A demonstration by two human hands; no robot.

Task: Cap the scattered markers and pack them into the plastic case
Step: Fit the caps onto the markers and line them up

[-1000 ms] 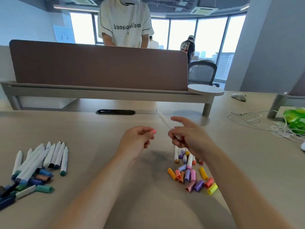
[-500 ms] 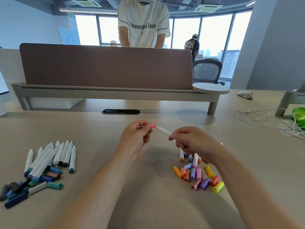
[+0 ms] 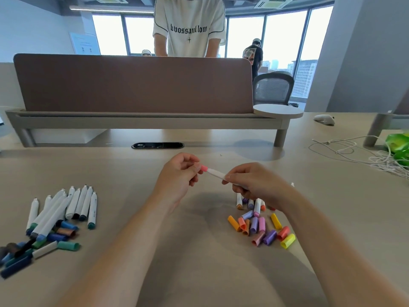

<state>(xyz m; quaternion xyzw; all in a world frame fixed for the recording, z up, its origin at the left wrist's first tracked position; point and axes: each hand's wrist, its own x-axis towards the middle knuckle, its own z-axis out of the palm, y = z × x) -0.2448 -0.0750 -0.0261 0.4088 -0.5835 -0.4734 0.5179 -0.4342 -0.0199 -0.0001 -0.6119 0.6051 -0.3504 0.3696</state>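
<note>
Fingers of the left hand are pinched round a pink cap, which is met end-on by a white marker gripped in the curled fingers of the right hand. Both are held above the desk, and whether the cap is fully seated cannot be told.

Nearest the camera, bare desk is seen between the 2 forearms. To the right, loose caps in orange, purple, pink, red and yellow are scattered just under the right wrist, with a few short markers partly hidden by that hand. Well apart on the left, a fan of white-barrelled markers is laid beside dark blue, green and brown caps, some at the frame's lower left edge. An open stretch of desk is left between the 2 piles.

Beyond the hands, a black cable slot is set into the desk. A white cable is tangled at far right near a green object. The far side is closed off by a brown divider panel on a grey rail, with a round shelf at its right end. A person in a white shirt is seen standing behind it, and a mesh chair beside.
</note>
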